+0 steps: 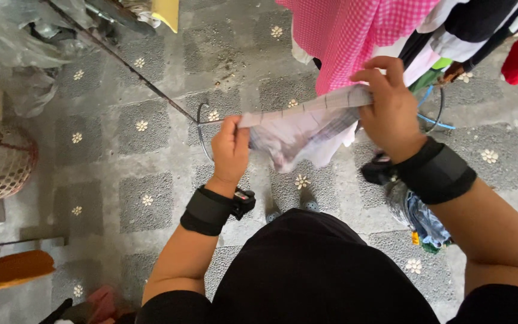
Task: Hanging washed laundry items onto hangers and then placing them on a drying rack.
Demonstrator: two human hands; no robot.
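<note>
Pale checked cloth point(307, 123) hangs stretched between both hands above the tiled floor point(151, 120): left hand point(230, 150) pinches one corner, right hand point(391, 108) clamps the other. A loosening grip could drop it onto the gritty tiles, or it may snag the pink gingham garment point(355, 36).

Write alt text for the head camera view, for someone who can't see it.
Seen from above, a person's left hand and right hand stretch a small pale checked garment between them over a grey tiled floor with flower motifs. Both wrists wear black straps. A pink gingham cloth hangs with other clothes just beyond the right hand.
</note>
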